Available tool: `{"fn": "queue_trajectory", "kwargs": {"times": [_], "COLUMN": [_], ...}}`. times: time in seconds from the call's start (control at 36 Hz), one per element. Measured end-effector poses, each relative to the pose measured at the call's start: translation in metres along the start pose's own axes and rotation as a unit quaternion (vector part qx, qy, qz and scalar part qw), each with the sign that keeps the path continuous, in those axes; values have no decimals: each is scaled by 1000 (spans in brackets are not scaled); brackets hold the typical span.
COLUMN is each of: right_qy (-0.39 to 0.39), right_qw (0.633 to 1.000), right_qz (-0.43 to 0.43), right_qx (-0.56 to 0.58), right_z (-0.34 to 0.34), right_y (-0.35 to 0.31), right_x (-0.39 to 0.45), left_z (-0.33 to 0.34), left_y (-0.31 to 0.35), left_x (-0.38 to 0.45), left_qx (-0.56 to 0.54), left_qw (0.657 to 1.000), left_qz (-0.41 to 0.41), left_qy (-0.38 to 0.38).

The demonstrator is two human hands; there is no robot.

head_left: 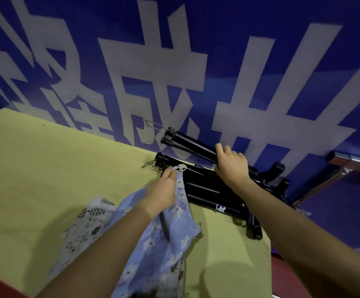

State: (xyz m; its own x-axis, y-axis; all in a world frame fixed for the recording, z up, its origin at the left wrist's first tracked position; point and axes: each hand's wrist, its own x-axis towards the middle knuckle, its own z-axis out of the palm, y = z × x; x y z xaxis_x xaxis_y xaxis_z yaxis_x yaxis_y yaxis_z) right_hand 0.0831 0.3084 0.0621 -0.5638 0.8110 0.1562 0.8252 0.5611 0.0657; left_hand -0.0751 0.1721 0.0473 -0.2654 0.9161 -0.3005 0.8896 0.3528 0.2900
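- Bagging looks barely begun: left hand (164,190) pinches the mouth of the blue floral bag (174,229).
- Right hand (232,166) grips one black stand (192,143); other stands (209,190) lie unbagged on the counter (45,168).

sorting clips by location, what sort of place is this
Likely an event or exhibition venue: a big blue banner with huge white characters fills the background, the right hand grips a black folded stand, more lie on the yellow-green table, and the left hand holds a floral cloth bag.
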Motion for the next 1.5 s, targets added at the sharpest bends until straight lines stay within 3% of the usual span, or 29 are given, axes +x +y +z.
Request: {"fn": "queue_trajectory", "kwargs": {"times": [0.25,0.47,0.75,1.14,1.39,1.5], "right_qy": [2,9,-77,-67,80,128], "right_qw": [995,991,988,996,963,956], "right_qz": [81,65,71,-44,-167,-185], "right_qx": [62,121,116,-32,-195,-187], "right_z": [-40,-50,-31,-35,-51,-55], "right_y": [-10,-7,-27,-39,-61,-67], "right_x": [-43,-106,-180,-186,-164,-153], "left_z": [-10,-9,-9,-13,-1,6], "left_y": [-5,-11,-11,-10,7,18], "left_x": [-28,-55,-78,-93,-103,-110], "left_qx": [-48,-148,-231,-146,-108,19], "left_qw": [998,986,967,980,975,985], "left_qz": [-8,28,45,123,193,147], "left_qy": [46,64,96,52,17,84]}}
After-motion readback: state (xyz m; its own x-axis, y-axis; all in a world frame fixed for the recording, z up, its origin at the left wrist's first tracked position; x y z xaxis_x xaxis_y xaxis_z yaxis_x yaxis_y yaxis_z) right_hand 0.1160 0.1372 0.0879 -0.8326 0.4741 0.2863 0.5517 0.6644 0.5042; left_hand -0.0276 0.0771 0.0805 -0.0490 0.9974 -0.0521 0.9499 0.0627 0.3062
